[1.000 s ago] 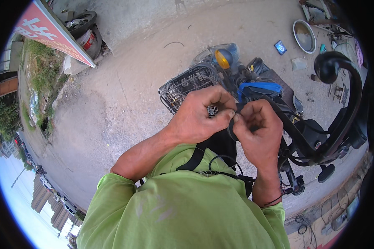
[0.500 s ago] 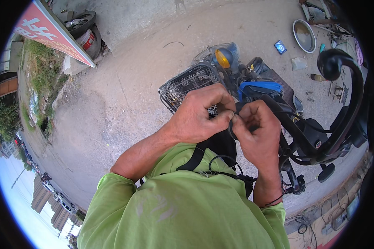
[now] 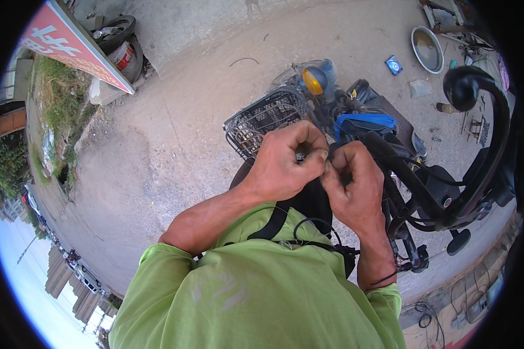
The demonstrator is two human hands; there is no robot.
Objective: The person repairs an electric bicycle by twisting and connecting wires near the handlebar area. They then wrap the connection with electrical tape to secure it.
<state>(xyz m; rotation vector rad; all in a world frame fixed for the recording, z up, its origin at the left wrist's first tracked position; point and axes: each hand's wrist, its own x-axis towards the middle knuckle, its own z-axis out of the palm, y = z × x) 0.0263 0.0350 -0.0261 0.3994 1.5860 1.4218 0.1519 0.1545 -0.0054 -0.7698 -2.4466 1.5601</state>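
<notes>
My left hand and my right hand meet in front of my body, fingertips almost touching. Both pinch with thumb and bent forefinger at one spot. Whatever lies between the fingertips is too small and dark to make out. Just beyond my left hand stands a black wire basket. Past my right hand are the blue cloth-like piece and the dark seat of a two-wheeler. An orange and dark round lamp sits beside the basket.
A black curved bar with a knob end arches at my right. Farther off lie a metal basin, a blue box, a clear bag and scattered tools. At the far left, a red signboard leans near old tyres.
My right hand has shifted slightly left, and my left hand has dropped a little. Both keep their pinch close together.
</notes>
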